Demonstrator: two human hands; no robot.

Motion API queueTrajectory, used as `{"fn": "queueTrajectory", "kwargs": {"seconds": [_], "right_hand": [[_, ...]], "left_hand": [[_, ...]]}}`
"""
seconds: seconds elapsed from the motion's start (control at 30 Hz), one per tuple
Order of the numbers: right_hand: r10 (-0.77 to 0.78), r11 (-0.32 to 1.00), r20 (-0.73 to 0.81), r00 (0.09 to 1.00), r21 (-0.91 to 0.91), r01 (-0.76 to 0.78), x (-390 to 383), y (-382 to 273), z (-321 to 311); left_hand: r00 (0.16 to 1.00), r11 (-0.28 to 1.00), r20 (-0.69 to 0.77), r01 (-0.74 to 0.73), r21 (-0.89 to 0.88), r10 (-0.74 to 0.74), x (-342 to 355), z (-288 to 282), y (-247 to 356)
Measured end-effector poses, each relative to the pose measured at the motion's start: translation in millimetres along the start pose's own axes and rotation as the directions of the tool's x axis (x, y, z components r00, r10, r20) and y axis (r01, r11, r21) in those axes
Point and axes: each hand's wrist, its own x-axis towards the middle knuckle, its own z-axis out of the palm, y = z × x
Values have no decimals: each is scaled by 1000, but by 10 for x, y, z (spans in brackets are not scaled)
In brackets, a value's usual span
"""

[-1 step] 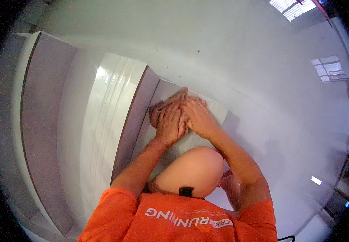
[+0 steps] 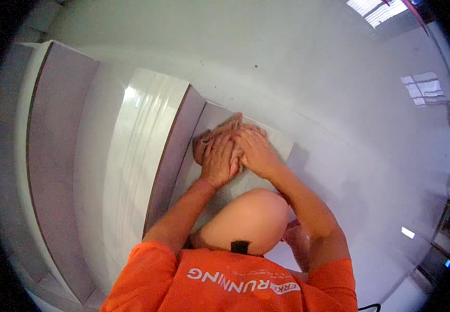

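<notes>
A crumpled pinkish-tan cloth (image 2: 206, 141) lies bunched on a pale step (image 2: 284, 148). My left hand (image 2: 218, 161) presses on the cloth's near side, its fingers together and bent into the folds. Beside it, my right hand (image 2: 256, 153) grips the cloth from the right, fingers pressed together over it. The two hands touch or nearly touch, and they hide part of the cloth. My bare bent knee (image 2: 256, 213) is just below them.
Stairs with grey risers (image 2: 53, 171) and glossy pale treads (image 2: 131, 135) rise on the left. A pale wall or floor surface (image 2: 308, 67) spans the top and right, with window-like bright patches (image 2: 421, 88). Dark objects I cannot make out sit at the lower right rim.
</notes>
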Motion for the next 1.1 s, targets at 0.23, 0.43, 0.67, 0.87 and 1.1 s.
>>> {"fn": "queueTrajectory", "kwargs": {"seconds": [0.23,0.43,0.67,0.87,1.1], "right_hand": [[278,930,75,958,230,-288,712,61,16],[335,935,36,942,107,-337,641,67,-12],[433,893,-173,885,216,-395,-32,246,-75],[415,909,-369,831,123,-399,-581,423,-55],[320,930,-188,928,-123,-346,-751,151,445]], "left_hand": [[990,990,18,141,-24,-140,682,-137,-241],[996,998,-91,0,-63,-6,728,-61,-300],[990,986,20,-136,-101,138,720,289,54],[954,961,124,-263,-80,272,700,551,479],[912,949,276,-264,-170,304,104,555,163]]}}
